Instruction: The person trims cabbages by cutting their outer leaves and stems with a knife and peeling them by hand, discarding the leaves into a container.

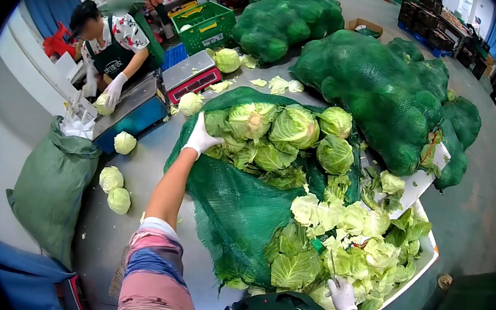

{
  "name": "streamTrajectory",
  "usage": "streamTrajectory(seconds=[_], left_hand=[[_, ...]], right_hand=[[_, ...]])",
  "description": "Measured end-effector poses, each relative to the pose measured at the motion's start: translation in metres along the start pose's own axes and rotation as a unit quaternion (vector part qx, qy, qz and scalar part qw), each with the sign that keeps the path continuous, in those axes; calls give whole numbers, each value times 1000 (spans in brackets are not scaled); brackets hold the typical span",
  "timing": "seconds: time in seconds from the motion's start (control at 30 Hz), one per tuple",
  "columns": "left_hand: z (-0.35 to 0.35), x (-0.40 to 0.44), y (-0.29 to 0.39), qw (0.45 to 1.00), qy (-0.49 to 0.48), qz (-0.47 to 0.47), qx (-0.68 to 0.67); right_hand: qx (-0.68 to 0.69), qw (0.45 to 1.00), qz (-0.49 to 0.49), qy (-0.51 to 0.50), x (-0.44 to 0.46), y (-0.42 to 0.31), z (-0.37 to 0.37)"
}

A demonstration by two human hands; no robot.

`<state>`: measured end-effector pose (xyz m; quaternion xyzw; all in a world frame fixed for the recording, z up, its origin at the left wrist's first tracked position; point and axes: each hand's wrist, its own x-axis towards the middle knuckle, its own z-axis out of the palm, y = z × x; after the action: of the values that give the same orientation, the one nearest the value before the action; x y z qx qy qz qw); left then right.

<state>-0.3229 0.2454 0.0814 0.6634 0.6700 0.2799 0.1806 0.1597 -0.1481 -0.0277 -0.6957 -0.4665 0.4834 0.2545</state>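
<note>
My left hand point(202, 136), in a white glove, reaches to the left side of an opened green mesh bag point(237, 196). Its thumb and fingers are curved around a cabbage point(217, 122) at the bag's edge. Several more cabbages point(294, 126) lie in the bag's mouth, some with browned cut stems. Low on the right, my gloved right hand point(342, 295) is closed on a knife point(332, 264), its thin blade pointing up and away over loose leaves. Those cabbage leaves point(366, 248) heap up in a white box point(431, 252).
Full green mesh bags point(378, 90) of cabbages stand at the back right. Loose cabbages point(124, 143) lie on the metal table point(151, 199) at left, near a red-sided scale point(192, 78). Across the table, a co-worker point(113, 48) with gloved hands holds a cabbage point(104, 104).
</note>
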Motion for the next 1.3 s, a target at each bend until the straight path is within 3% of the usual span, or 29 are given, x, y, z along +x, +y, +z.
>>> streamTrajectory(seconds=[0.07, 0.1, 0.17, 0.23, 0.3, 0.37, 0.4, 0.43, 0.47, 0.5, 0.57, 0.6, 0.67, 0.7, 0.77, 0.83, 0.87, 0.9, 0.97, 1.07, 1.1, 1.13, 1.17, 1.23, 1.3], left_hand=[[-1, 2, 8, 994, 6, -15, -106], [12, 13, -20, 997, 54, 3, -52], [2, -9, 7, 990, 59, -40, -125], [3, -31, 14, 985, 86, -21, -151], [-3, -74, 58, 963, 56, -38, -260], [9, -116, 90, 909, -51, -78, -407], [20, -139, 114, 900, -74, -58, -426], [32, -159, 135, 899, -123, -17, -420], [47, -179, 156, 934, -131, 47, -330], [62, -196, 175, 954, -137, 115, -241], [95, -226, 211, 938, -191, 210, -198], [123, -237, 212, 924, -201, 278, -166], [160, -257, 218, 904, -289, 286, -132], [181, -264, 212, 895, -317, 283, -139], [205, -274, 203, 870, -346, 346, -68], [200, -287, 202, 872, -344, 343, -54], [199, -291, 198, 884, -340, 319, -45], [197, -293, 194, 894, -335, 296, -35], [183, -300, 201, 925, -296, 236, 19], [185, -313, 220, 936, -246, 250, 25], [190, -318, 226, 938, -249, 236, 50], [199, -322, 227, 934, -245, 223, 135], [202, -319, 225, 933, -246, 223, 137], [206, -312, 222, 942, -229, 232, 76], [204, -307, 222, 945, -209, 240, 80]], right_hand=[[-9, 1000, -13, 21, 1, -12, 1], [-13, 1000, -9, 25, 0, -16, 0], [25, 999, -7, 31, -1, -21, -1], [24, 999, -10, 34, -6, -26, -8], [-1, 1000, -14, 24, -4, -27, -14], [-102, 991, -61, 57, 0, -48, -21], [-139, 989, -29, 41, 4, -74, -27], [-116, 987, -89, 70, 7, -90, -27], [-95, 979, -149, 101, 9, -102, -28], [-35, 953, -275, 126, 17, -112, -25], [-144, 915, -336, 172, 21, -130, -32], [-170, 925, -303, 155, 19, -137, -32], [-231, 947, -212, 66, 16, -133, -41], [-197, 944, -244, 99, 21, -105, -39], [-47, 985, -113, 121, 41, -44, -35], [183, 972, -55, 134, 35, -42, -45], [198, 968, -60, 144, 25, -55, -55], [246, 958, 1, 147, 15, -71, -61], [233, 962, 20, 141, 15, -77, -61], [215, 958, -128, 139, 21, -86, -37], [161, 969, -137, 131, 31, -79, -32], [177, 963, -133, 151, 30, -82, -33], [193, 958, -129, 171, 30, -85, -36], [191, 939, -41, 282, 50, -47, -53], [85, 963, 116, 228, 57, 5, -77]])
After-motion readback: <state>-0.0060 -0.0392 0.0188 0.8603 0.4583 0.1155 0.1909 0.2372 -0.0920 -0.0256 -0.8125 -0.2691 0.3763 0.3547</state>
